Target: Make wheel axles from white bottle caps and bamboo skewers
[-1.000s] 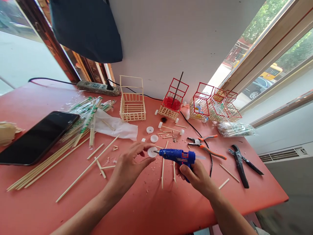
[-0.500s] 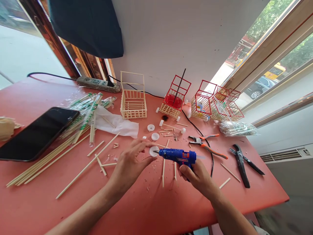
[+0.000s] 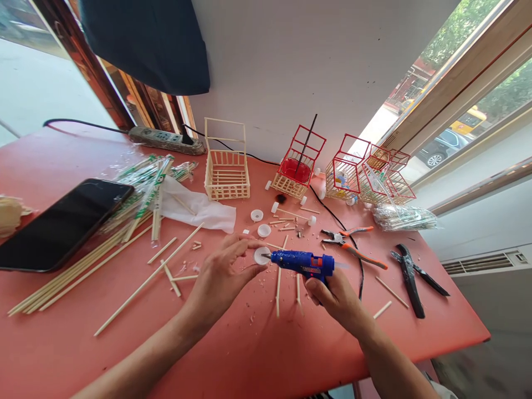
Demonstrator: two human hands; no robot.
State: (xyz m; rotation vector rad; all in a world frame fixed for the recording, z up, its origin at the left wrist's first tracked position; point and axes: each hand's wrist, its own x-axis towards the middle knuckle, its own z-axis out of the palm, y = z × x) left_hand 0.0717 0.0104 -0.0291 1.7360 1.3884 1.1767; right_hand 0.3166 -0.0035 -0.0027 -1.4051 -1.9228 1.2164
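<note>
Between thumb and fingers, my left hand (image 3: 222,271) pinches a white bottle cap (image 3: 261,255), its hollow side towards me. My right hand (image 3: 332,291) is wrapped round the handle of a blue hot glue gun (image 3: 303,261), which points left. The metal nozzle is at the cap's inside; whether it touches cannot be made out. A clear glue stick pokes from the gun's back end. Two more white caps, a nearer cap (image 3: 264,230) and a farther cap (image 3: 256,215), lie just beyond. Under the gun are thin wooden sticks (image 3: 278,293).
A plain stick basket (image 3: 226,183) and a red-trimmed stick cart (image 3: 293,174) stand by the wall. Orange-handled pliers (image 3: 353,252) and black cutters (image 3: 409,277) lie right. Left are a phone (image 3: 66,221), wrapped chopsticks (image 3: 145,188) and a power strip (image 3: 166,140). A black cord (image 3: 361,277) passes behind the gun.
Almost nothing differs. The glue gun has shifted very slightly, its nozzle still at the cap, and the whole view has moved a little.
</note>
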